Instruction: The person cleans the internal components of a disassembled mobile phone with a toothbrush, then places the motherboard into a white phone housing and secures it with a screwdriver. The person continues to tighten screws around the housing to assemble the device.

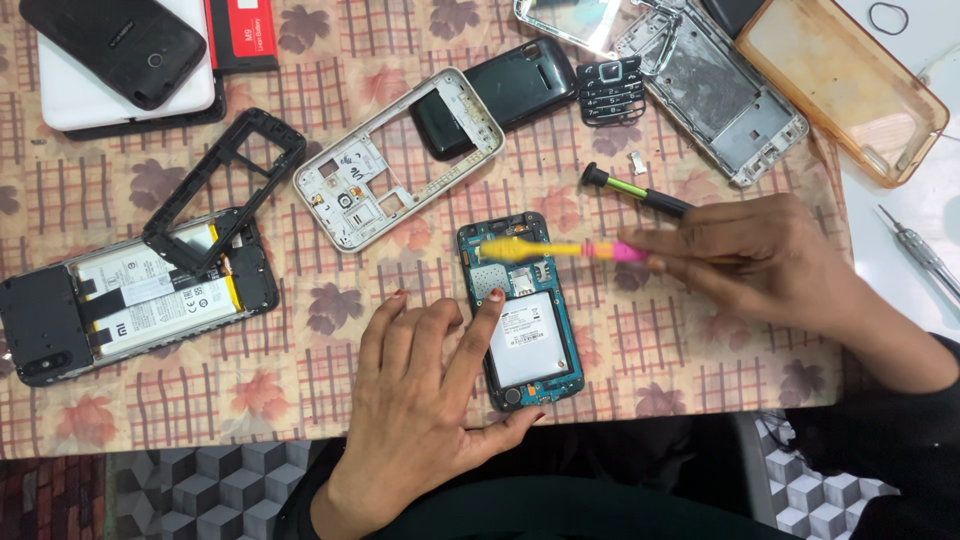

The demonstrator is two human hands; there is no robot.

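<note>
An opened phone (pixel 522 310) with a bare circuit board and a white-labelled battery lies face down near the table's front edge. My left hand (pixel 425 400) rests flat beside it, index fingertip on the board and thumb against its lower edge. My right hand (pixel 770 255) grips a yellow and pink screwdriver (pixel 560 249), whose blurred tip is over the phone's top end. A second tool with a black and green shaft (pixel 635 190) sticks out of the same hand, pointing up and left.
On the leaf-patterned cloth (pixel 300 370) lie a white phone mid-frame (pixel 395 160), a black back cover (pixel 505 95), a black frame (pixel 225 185), another opened phone with battery (pixel 130 295), a keypad (pixel 610 90), a metal chassis (pixel 720 90), an orange case (pixel 840 85), and a grey screwdriver (pixel 920 250).
</note>
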